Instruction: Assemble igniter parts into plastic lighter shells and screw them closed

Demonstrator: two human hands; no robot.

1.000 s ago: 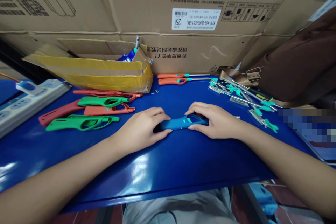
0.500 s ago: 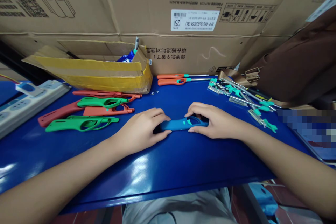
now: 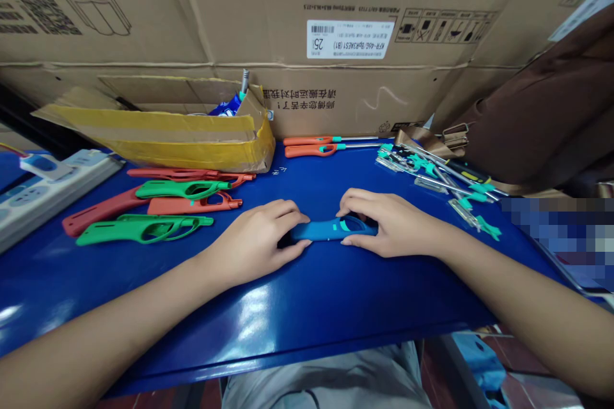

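Observation:
A blue plastic lighter handle with a teal trigger lies flat on the glossy blue table, pressed between both my hands. My left hand is curled over its left end, fingers closed on it. Its right end, around the trigger loop, is gripped by my right hand. Part of the handle is hidden under my fingers.
Red and green handle shells lie at the left. An open taped cardboard box stands behind them. Two orange assembled lighters lie by the big cartons. Metal rods with teal parts spread at right. A power strip is far left.
Both hands stay clamped on the blue handle; the view has shifted slightly, and nothing on the table has moved.

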